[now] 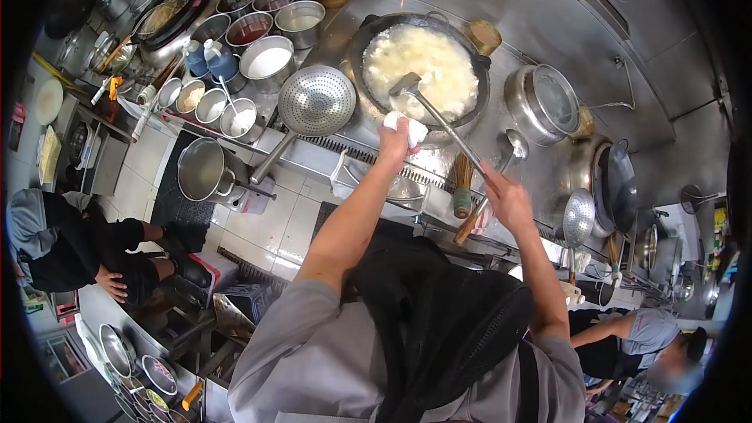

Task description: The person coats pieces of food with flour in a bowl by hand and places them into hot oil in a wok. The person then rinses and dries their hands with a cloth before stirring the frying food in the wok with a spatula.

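A large black wok (pixel 483 70) on the stove holds pale, bubbling food (pixel 419 63). My left hand (pixel 398 141) is closed on a folded white cloth (pixel 406 128) at the wok's near rim. In my right hand (pixel 507 200) is the long handle of a metal spatula (pixel 450 127), whose blade lies over the food near the wok's middle. Left of the wok rests a perforated strainer (pixel 317 100). Beneath my right hand, a ladle (pixel 513 146) with a wooden handle and a bamboo brush (pixel 464 188) lie near the stove's front edge.
Metal containers with sauces and powders (pixel 267 61) stand at the left. A steel pot (pixel 542 102) stands right of the wok, with another strainer (pixel 580 215) farther right. A seated person (pixel 86 243) is at far left, another person (pixel 638 345) at lower right.
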